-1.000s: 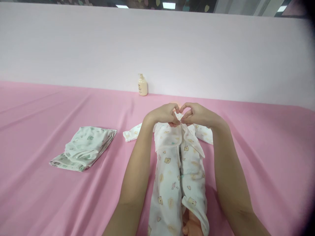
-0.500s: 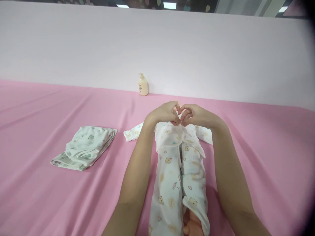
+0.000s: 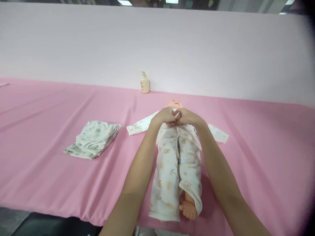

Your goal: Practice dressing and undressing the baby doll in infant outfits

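Note:
A baby doll (image 3: 189,209) lies on its back, its feet towards me. Bear-printed white trousers (image 3: 167,170) cover its legs, with one bare foot showing at the right cuff. It wears a matching baby top (image 3: 165,133), sleeves spread out to both sides and front edges meeting at the middle. At the upper chest, just below the doll's chin, my left hand (image 3: 166,116) and my right hand (image 3: 187,116) meet with bent fingers pinched on the top's front. My fingers hide the exact spot they grip.
To the left lies a folded green-and-white printed cloth (image 3: 97,139) on the pink sheet (image 3: 49,131). A cream pump bottle (image 3: 145,83) stands at the back against the white wall panel (image 3: 98,46). Below the near edge, at lower left, is a black object (image 3: 54,226).
My view has shifted back, so the doll's face, both feet-end cuffs and the sheet's near edge now show. Both hands stay together at the chest, fingers now closer together.

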Motion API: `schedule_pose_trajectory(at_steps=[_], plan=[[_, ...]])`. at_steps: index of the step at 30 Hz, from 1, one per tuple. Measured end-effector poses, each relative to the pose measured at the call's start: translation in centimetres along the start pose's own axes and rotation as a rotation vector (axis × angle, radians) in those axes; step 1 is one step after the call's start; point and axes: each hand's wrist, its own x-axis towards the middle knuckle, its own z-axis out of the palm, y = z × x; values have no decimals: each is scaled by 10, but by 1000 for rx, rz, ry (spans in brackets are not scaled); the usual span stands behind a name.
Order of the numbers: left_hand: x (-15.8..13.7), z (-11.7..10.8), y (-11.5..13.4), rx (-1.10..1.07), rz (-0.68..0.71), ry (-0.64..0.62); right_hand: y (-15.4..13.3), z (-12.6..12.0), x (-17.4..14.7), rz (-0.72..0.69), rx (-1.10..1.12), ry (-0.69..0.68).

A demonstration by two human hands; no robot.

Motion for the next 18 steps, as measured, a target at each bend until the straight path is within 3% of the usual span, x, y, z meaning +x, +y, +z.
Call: schedule_pose_trajectory(at_steps=[3,10,14,18], plan=[[-7,10,-12,-58,-19,128,14,19,-3,-25,47,153],[-28,46,-25,64,71,611,36,70,-27,-254,253,636],[-35,71,-28,50,125,789,36,85,-37,-305,372,737],[-40,83,-29,145,161,856,35,92,-42,-314,323,843]])
